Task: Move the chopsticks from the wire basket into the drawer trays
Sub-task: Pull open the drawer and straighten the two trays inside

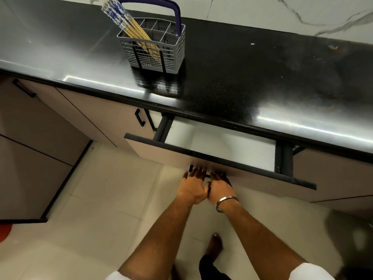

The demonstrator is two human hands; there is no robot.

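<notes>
Countertop [242, 63] chopsticks [129, 27] far above both hands [193, 184] at drawer [222, 164].

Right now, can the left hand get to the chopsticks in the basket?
Probably yes, once it lets go. The left hand grips the drawer handle, but nothing stands between it and the chopsticks, which stick up from the basket.

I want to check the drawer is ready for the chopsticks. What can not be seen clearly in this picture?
- Drawer trays, head view: the countertop covers the drawer's back part; only a pale floor shows.
- Drawer handle: left hand and right hand cover it, with motion blur there.
- Chopsticks lower ends: hidden inside the basket.
</notes>
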